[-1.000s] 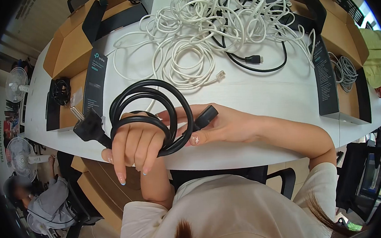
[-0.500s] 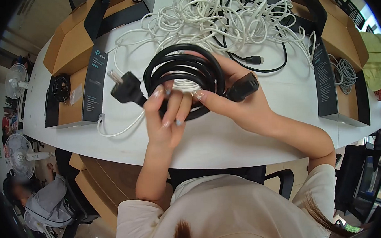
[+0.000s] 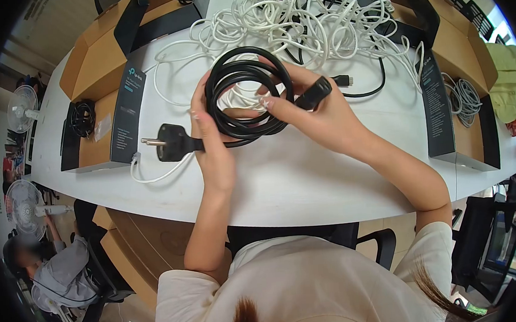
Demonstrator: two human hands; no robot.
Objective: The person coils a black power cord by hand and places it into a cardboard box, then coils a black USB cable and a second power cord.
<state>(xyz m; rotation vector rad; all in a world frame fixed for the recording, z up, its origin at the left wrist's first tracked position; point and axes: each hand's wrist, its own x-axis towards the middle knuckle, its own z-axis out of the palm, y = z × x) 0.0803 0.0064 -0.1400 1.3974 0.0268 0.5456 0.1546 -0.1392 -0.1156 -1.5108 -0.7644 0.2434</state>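
Head camera shows the fingers of the left hand (image 3: 212,141) closed around the left side of the coiled black power cord (image 3: 247,93), with the thumb on the near side of the loops. The fingers of the right hand (image 3: 321,120) pinch the right side of the same coil, close to the black connector end (image 3: 315,92), which sticks out toward the right.

Compared with half a second ago, the coil is now a little higher over the white table (image 3: 307,175) and looks tighter and rounder. The wall plug (image 3: 170,142) has dropped: before it pointed up and to the left beside the coil, now it hangs lower and lies almost level, with its prongs pointing left. One second ago the cord was near the table edge, wrapped around the left hand; now it is free of the hand and held between both. I judge from this that the winding is finished and the bundle is only being squared up.

Both wrists are lifted over the table, the left forearm coming nearly straight up from the body, the right forearm coming in at a slant from the right. Behind the coil lies the heap of white cables (image 3: 296,21), and a cardboard box (image 3: 96,121) stands to the left.
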